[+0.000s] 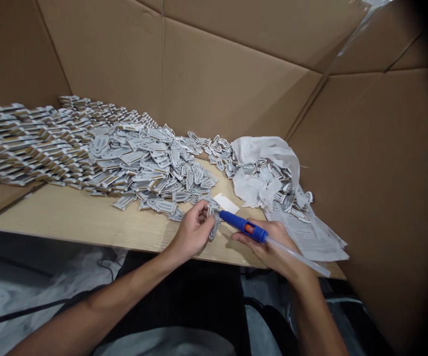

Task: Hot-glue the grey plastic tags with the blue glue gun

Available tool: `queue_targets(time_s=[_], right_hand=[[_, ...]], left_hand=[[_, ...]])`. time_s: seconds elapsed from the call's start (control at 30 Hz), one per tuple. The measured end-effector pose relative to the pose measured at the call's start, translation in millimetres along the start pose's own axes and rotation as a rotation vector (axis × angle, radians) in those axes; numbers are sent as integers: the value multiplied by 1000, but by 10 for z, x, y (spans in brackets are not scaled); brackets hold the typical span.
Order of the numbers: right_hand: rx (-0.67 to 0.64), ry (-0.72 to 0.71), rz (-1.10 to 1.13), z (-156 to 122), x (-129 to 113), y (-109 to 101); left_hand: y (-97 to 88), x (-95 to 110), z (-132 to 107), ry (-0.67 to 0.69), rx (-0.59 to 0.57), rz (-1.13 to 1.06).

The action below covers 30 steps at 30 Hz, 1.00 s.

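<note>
Hands meet at the near edge of the wooden surface point(69, 215). From my end I see the left hand point(193, 230) with its fingers point(203, 211) pinched shut on one grey piece point(214, 227), holding it just above the wood. The right hand point(273, 247) has its fingers closed round a blue tool point(243, 225), whose tip is right at that piece, and a clear tube point(295, 256) trails back over the wrist. A small white card point(226, 202) lies just behind. Beyond it sprawls a loose heap of grey pieces point(154, 163), with stacked rows point(21, 143) to the left and crumpled white wrapping point(262, 168) to the right. Cardboard walls point(217, 79) stand all round.
</note>
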State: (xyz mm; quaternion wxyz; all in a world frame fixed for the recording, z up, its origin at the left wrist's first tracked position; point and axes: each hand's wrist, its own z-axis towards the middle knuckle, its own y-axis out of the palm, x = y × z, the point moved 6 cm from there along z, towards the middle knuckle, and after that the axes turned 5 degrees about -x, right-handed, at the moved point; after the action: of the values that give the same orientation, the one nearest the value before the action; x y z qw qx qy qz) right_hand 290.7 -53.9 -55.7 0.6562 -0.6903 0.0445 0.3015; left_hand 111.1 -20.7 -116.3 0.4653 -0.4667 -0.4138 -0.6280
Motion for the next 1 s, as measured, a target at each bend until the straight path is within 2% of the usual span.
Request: queue_targets(time_s=[0.33, 0.7, 0.93, 1.0], right_hand=[[10, -79, 74, -63, -187, 6], [48, -44, 65, -92, -263, 69], [116, -82, 10, -104, -333, 199], [203, -107, 22, -121, -401, 181]], left_hand=[[-9, -48, -6, 21, -11, 39], [18, -24, -18, 0, -49, -136], [-13, -10, 2, -15, -22, -128], [-28, -15, 2, 0, 1, -118]])
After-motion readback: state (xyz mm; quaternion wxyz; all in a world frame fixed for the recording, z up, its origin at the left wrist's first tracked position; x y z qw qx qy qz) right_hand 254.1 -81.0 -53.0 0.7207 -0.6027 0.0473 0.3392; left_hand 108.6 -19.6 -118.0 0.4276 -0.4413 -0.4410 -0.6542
